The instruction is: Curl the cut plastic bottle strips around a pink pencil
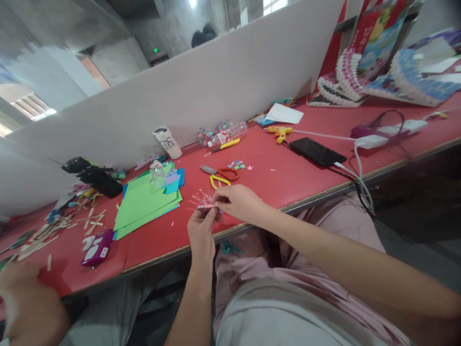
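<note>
Near the table's front edge, my left hand (202,228) is closed on a small clear plastic piece cut into fanned strips (202,196), with a pale pink strip along its near side. My right hand (237,203) pinches the right end of the same piece; its fingertips partly hide it. Just beyond my hands lie scissors (219,175) with one red and one yellow handle, blades open. Small coloured paper stars (237,165) are scattered behind them. To the left, green paper sheets (146,204) lie stacked, with a clear plastic bottle part (157,175) on top.
A yellow glue gun (280,133) and a black phone (317,151) with cables lie right. A plastic bottle (228,134) and yellow cutter (229,143) lie by the white partition (216,81). Another person's hand (32,302) is at lower left, near a purple pouch (97,250).
</note>
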The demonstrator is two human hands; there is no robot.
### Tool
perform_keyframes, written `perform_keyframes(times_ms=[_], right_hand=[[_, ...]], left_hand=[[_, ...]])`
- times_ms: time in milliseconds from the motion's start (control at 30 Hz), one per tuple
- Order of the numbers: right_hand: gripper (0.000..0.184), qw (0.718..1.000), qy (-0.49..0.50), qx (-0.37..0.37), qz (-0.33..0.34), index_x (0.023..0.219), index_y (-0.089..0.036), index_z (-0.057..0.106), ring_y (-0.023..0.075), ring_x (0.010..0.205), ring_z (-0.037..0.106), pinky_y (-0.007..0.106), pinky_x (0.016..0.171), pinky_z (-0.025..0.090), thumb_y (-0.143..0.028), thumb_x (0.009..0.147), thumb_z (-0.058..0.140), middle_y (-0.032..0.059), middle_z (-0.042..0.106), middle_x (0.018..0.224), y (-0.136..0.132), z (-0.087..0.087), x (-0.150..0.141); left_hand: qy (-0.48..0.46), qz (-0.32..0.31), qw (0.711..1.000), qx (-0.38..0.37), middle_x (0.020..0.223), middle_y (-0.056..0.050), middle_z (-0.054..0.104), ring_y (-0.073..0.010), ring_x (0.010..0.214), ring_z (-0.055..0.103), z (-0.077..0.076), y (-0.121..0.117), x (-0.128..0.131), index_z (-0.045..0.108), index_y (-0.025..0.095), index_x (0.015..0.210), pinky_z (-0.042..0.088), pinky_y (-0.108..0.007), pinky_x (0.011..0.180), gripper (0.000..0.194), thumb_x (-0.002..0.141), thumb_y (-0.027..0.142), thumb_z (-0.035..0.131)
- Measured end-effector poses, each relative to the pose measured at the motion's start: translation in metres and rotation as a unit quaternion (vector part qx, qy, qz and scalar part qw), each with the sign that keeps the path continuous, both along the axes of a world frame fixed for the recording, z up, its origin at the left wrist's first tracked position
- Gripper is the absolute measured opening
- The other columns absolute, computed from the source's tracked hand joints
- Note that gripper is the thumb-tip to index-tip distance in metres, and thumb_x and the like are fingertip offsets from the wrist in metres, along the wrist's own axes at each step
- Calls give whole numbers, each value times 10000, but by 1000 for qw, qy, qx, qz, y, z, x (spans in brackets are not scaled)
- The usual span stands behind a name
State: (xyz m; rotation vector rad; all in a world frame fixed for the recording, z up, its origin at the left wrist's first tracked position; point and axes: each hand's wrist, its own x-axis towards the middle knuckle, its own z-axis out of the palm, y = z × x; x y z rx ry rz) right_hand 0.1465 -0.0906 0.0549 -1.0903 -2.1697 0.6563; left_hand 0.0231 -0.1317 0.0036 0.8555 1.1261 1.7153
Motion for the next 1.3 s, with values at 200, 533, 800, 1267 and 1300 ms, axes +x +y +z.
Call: perform_keyframes(times_ms=[200,533,800,1267,1300], right_hand=[[122,999,-15,51,4,891,-161,622,137,677,558,221,555,292,-130,805,541,30,667,776,-2,-4,-1],[118,992,-9,98,79,800,-121,645,161,758,553,251,656,354,-85,813,533,78,637,830,-1,-10,1],[96,994,60,24,84,746,-143,656,115,709,552,212,629,390,-72,768,594,19,627,768,8,-6,6],[60,996,50,-40,63,689,-135,635,106,642,515,211,582,354,-108,741,624,-9,597,670,5,2,8],[63,996,46,-38,64,695,-134,637,106,647,515,211,586,353,-115,752,619,-8,598,676,6,1,8]], left_hand=[[-14,5,1000,2,582,6,640,-83,523,568,2,1,1,646,130,668,448,-194,540,215,563,263,777],[1,16,1000,7,578,18,630,-79,534,564,-4,2,0,655,135,684,449,-195,567,216,584,289,768],[51,9,999,12,603,1,660,-100,548,597,-1,0,-2,666,136,730,475,-213,579,192,620,273,744],[114,8,993,-1,619,-3,682,-105,539,616,0,-3,-3,683,138,745,473,-201,542,135,652,230,719],[116,8,993,-2,614,-2,678,-104,531,612,0,-3,-3,684,137,746,460,-195,521,135,653,230,719]])
